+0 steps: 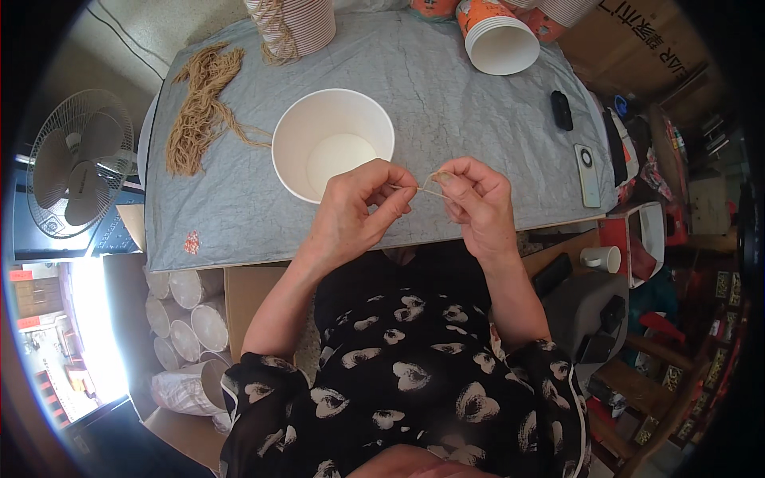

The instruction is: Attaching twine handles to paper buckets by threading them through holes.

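Note:
Between my two hands runs a thin tan twine [430,190], which forms a small loop at the fingertips. My left hand [362,205] pinches one part of it between thumb and forefinger. My right hand [478,203] grips the other part, its fingers curled in. Just behind my left hand, a large white paper bucket [333,143] sits on the table, its open mouth showing a bare inside. A bundle of tan twine [205,107] lies at the far left, with a few strands trailing to the bucket's side.
The table [446,103] has a grey cover. At its back stand a stack of paper buckets [307,28] draped with twine and orange-printed ones [498,40]. A phone [587,175] and a black case [562,110] lie right. A fan [81,163] stands left; a white mug [600,259] sits lower right.

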The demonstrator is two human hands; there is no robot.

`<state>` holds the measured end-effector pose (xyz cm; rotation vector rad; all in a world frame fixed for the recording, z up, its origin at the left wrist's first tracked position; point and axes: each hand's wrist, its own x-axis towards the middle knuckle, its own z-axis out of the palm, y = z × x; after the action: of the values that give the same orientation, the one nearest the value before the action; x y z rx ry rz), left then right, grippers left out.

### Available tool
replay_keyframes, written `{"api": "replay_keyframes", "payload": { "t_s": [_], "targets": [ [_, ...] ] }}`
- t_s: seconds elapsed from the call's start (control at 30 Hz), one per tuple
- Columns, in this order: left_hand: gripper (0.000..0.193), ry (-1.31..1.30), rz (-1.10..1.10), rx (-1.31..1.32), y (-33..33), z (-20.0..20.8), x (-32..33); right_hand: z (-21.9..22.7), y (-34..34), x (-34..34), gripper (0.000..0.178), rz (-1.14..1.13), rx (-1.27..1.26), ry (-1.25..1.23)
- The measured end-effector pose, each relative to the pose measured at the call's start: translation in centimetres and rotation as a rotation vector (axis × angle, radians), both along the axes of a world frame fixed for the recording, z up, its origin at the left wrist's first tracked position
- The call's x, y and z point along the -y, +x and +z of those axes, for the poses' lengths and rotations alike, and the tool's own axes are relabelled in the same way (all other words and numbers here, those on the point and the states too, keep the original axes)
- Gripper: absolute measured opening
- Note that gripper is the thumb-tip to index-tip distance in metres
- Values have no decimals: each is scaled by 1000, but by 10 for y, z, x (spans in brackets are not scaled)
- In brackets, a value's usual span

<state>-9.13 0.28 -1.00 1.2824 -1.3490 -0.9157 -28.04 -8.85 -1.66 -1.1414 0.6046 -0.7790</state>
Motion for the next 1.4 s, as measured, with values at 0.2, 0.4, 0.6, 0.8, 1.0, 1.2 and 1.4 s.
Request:
{"api": "replay_keyframes", "payload": {
  "t_s": [0.2,0.4,0.6,0.8,1.0,1.2,1.4],
  "targets": [
    [9,-148,65,102,-3,-8,0,-5,8,-4,13,51,58,232],
    [9,-113,147,10,-9,-5,-3,-5,11,-6,12,91,38,215],
    [13,-185,104,152,-1,-11,-2,-7,12,-5,12,127,6,209],
    [13,37,126,-217,1,-6,-1,-2,10,-4,15,35,-5,66],
    [14,193,28,-415,11,2,2,-5,7,-5,15,-81,-126,-458],
    [14,180,62,-452,8,2,2,-1,16,-14,20,-152,-299,-720],
    [13,230,111,-408,1,7,2,-7,22,-14,14,-205,-269,-761]
  ]
}}
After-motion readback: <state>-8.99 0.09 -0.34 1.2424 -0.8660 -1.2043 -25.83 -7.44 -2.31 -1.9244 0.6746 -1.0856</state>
